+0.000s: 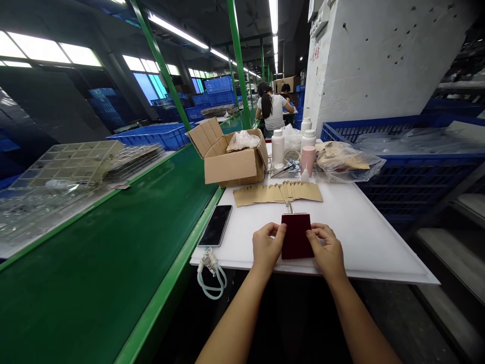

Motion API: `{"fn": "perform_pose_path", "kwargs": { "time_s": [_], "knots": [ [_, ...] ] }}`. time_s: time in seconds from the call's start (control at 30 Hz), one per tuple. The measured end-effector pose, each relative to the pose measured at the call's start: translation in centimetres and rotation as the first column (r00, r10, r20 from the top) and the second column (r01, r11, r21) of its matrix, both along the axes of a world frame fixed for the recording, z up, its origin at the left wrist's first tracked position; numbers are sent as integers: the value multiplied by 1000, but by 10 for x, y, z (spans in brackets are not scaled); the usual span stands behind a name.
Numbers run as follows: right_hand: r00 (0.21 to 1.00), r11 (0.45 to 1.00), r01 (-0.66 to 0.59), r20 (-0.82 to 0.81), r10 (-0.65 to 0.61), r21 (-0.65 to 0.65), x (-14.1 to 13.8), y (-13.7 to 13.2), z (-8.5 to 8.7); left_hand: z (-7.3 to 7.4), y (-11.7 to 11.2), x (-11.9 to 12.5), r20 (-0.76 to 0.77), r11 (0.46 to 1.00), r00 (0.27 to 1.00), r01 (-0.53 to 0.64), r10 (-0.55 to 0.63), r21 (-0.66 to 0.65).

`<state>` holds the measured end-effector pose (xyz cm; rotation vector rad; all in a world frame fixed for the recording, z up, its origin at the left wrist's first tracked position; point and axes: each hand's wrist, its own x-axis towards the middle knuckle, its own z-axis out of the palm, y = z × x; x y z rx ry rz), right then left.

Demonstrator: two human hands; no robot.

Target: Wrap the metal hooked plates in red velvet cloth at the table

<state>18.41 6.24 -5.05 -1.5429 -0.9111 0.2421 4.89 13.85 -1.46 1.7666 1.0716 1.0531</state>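
A dark red, velvety rectangular piece (296,237) is held upright over the front of the white tabletop (371,227). Thumb and fingers of my left hand (268,245) pinch its left edge. On the right edge, my right hand (326,248) grips it in the same way. What the fingers do behind the piece is hidden. Just beyond its top edge lies a small metal tool (290,206), partly covered. Behind that, a fanned row of tan card pieces (265,194) stretches across the table.
A phone (215,225) and a pale blue cord loop (212,288) are at the left corner. An open cardboard box (231,167), white bottles (278,146), a pink bottle (307,161) and a plastic bag (346,159) stand behind. A green conveyor belt (125,242) runs left; blue crates (424,182) are right.
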Motion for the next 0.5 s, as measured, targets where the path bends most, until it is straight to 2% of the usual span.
{"fn": "perform_pose_path", "kwargs": {
  "time_s": [0.5],
  "knots": [
    [1000, 999, 2, 14, -2, 43, 1, 2, 2, 0, 2, 3, 1, 999, 1000, -20, 20, -43]
  ]
}}
